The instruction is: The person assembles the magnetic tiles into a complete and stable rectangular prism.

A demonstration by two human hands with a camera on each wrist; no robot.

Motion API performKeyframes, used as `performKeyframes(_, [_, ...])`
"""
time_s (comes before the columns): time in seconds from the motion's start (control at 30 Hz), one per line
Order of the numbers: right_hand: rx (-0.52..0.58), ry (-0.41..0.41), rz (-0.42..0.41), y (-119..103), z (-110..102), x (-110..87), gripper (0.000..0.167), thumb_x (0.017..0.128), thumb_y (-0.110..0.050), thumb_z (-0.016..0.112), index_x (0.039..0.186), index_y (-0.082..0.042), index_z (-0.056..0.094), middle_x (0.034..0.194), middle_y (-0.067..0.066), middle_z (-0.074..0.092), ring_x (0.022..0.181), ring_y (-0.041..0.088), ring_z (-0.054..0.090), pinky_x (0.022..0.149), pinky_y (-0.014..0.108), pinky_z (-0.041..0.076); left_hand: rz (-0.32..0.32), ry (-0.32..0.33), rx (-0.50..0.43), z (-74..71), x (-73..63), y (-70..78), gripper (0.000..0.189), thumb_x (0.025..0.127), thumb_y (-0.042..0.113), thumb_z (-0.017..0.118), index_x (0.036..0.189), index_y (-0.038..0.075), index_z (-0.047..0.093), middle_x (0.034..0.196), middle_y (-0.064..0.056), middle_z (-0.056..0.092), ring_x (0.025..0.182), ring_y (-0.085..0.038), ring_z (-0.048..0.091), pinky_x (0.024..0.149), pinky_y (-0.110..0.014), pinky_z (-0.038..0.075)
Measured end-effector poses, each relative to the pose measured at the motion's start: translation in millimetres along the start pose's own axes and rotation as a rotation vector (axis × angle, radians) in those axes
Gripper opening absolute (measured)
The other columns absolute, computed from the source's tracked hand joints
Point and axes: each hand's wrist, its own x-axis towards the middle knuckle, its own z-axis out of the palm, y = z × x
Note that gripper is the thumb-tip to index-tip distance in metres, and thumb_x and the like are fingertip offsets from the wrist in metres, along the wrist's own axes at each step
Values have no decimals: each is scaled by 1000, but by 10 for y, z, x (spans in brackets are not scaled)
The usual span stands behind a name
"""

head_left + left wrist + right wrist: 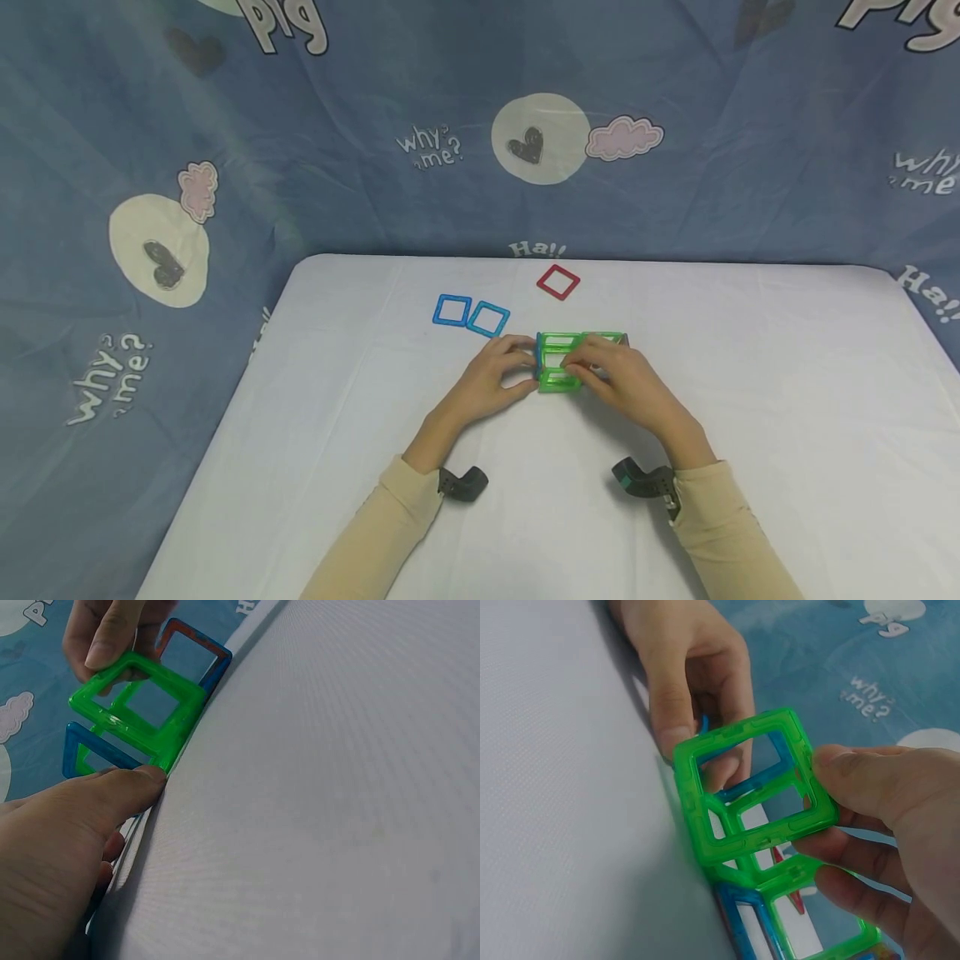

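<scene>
My right hand [633, 383] pinches a green square magnetic tile [692, 795] by one edge, thumb against its face. The tile leans at the near side of a small build of joined tiles on the table. That build has green squares [600, 337] along it and a blue tile [69, 754] standing at its left end. Around this left end curls my left hand [487, 379], with the thumb at the near bottom corner and the fingers behind. A red-edged tile [176, 625] shows at the build's other end. Whether the pinched tile's lower edge is joined cannot be told.
Two loose blue square tiles, one darker [453, 297] and one lighter [495, 307], lie behind my left hand. A red square tile [567, 273] lies farther back. The white-covered table [787, 400] meets a blue printed cloth [420, 200] behind it.
</scene>
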Motion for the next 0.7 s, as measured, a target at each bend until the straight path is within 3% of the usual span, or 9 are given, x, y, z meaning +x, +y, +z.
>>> performKeyframes(0.7, [-40, 1, 14, -46, 19, 15, 9, 88, -18, 67, 96, -17, 68, 89, -9, 61, 73, 4, 52, 66, 26, 49, 22, -4, -4, -13, 7, 2, 21, 83, 23, 71, 104, 19, 69, 134, 2, 53, 119, -15, 50, 105, -31, 43])
